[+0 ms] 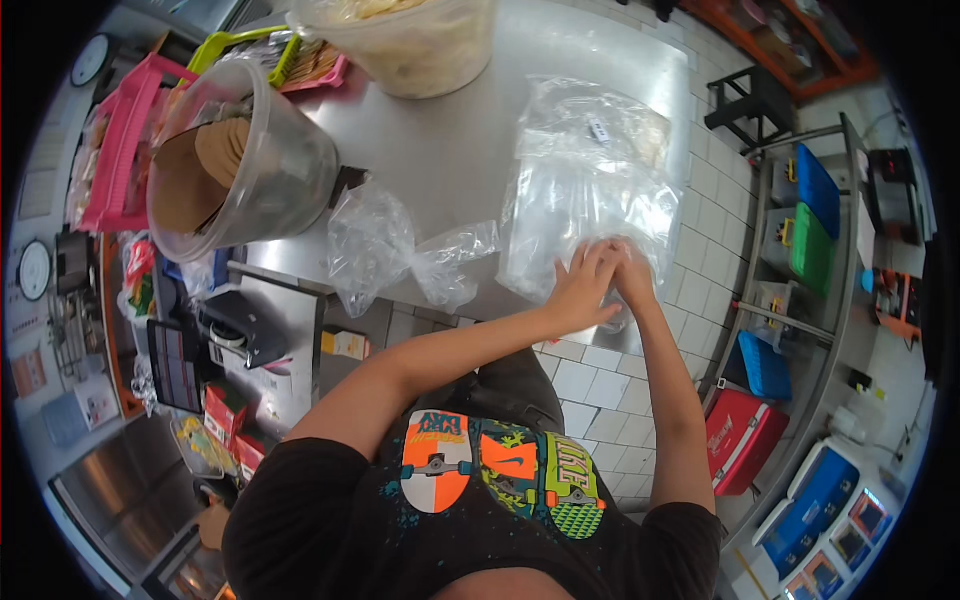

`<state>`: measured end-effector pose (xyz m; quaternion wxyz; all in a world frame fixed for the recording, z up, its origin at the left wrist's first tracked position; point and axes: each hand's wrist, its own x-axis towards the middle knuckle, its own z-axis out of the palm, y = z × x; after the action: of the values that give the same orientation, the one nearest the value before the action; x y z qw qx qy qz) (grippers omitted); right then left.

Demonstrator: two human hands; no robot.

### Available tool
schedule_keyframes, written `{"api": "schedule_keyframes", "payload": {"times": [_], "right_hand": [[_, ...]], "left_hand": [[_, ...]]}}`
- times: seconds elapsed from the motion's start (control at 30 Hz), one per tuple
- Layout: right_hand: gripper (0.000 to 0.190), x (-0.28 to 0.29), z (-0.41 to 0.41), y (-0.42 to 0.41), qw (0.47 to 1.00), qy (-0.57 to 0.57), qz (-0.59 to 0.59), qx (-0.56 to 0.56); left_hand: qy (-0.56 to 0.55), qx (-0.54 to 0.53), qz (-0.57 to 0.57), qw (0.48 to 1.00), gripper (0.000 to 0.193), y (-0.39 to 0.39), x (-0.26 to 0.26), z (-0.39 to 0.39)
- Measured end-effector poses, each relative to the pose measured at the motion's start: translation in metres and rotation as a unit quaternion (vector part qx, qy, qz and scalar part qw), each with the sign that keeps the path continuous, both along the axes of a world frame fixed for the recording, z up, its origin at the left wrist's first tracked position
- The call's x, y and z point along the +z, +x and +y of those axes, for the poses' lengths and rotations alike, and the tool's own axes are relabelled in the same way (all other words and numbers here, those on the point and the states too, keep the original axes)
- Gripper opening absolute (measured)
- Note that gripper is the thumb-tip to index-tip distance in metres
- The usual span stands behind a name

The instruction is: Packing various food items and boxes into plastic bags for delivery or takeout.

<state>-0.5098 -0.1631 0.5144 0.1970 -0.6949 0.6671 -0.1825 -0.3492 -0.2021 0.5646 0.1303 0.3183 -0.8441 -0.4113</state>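
Clear plastic bags (592, 187) lie flat in a stack at the right end of a stainless steel table (442, 157). My left hand (583, 285) rests on their near edge with its fingers apart, and its fingertips meet those of my right hand (634, 271). Crumpled clear film surrounds the right hand, whose fingers are partly hidden, so its grip is unclear. The farther part of the stack bears a small printed label (599, 130). Left of the stack, a loose clear bag (409, 255), gathered at its middle, hangs slightly over the table's front edge.
A tilted clear tub (289, 180) with brown card pieces stands on the left. Behind it are a pink basket (124, 150) and a green tray (281, 64). A large translucent tub (420, 52) sits at the back. Shelving with lidded boxes (814, 247) and a black stool (750, 109) stand right.
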Motion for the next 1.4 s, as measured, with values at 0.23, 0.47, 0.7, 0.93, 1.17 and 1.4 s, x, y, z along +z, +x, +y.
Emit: {"api": "schedule_keyframes", "payload": {"times": [0.23, 0.47, 0.7, 0.93, 1.17, 1.4], "right_hand": [[0.023, 0.077, 0.025, 0.029, 0.995, -0.100, -0.014, 0.013], [0.034, 0.249, 0.049, 0.008, 0.586, -0.389, -0.368, -0.609], [0.042, 0.230, 0.050, -0.037, 0.700, -0.294, -0.416, -0.500], [0.047, 0.233, -0.058, 0.084, 0.740, -0.125, -0.565, -0.343], [0.047, 0.223, -0.091, 0.114, 0.844, -0.045, -0.533, 0.027], [0.047, 0.243, -0.154, 0.174, 0.858, -0.116, -0.447, 0.227]], "left_hand": [[-0.152, -0.159, 0.072, 0.973, 0.052, 0.007, -0.040, -0.045], [0.078, -0.169, 0.030, 0.982, 0.039, 0.011, -0.058, -0.082], [0.054, -0.317, 0.265, 0.909, 0.050, 0.117, 0.110, -0.121], [0.636, -0.095, 0.693, 0.327, 0.049, 0.138, -0.024, -0.060], [0.432, 0.123, 0.633, 0.631, 0.042, 0.211, 0.107, -0.053], [0.519, 0.080, 0.597, 0.607, 0.016, 0.344, 0.094, 0.023]]}}
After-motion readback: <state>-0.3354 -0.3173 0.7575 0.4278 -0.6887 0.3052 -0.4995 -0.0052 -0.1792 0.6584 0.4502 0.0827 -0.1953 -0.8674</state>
